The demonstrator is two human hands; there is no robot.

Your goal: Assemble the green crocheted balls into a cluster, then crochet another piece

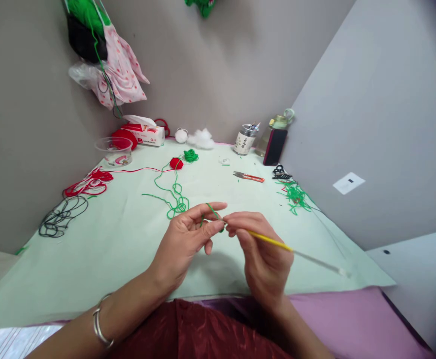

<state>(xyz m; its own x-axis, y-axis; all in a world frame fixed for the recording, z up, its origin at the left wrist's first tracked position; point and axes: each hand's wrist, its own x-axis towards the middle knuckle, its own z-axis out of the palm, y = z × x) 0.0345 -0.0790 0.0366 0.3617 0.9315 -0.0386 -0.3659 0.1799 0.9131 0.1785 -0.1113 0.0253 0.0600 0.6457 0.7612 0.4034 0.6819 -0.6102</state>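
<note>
Green yarn (213, 211) runs over the raised index finger of my left hand (188, 237), whose thumb and fingers pinch a small green piece, mostly hidden by the fingertips. My right hand (265, 254) grips a crochet hook with a yellow handle (270, 240) and a long pale end that sticks out to the lower right. The hook's tip meets the green piece between my two hands. Beyond my left hand, loose green yarn (178, 204) lies in loops on the pale green tabletop (128, 249).
Red yarn (91, 182), dark yarn (63, 217) and a clear tub (115, 152) lie left. Orange snips (250, 177), a pen tin (246, 139), a phone (275, 147) and green scraps (296, 196) stand or lie right. A tissue box (146, 134) is at the back.
</note>
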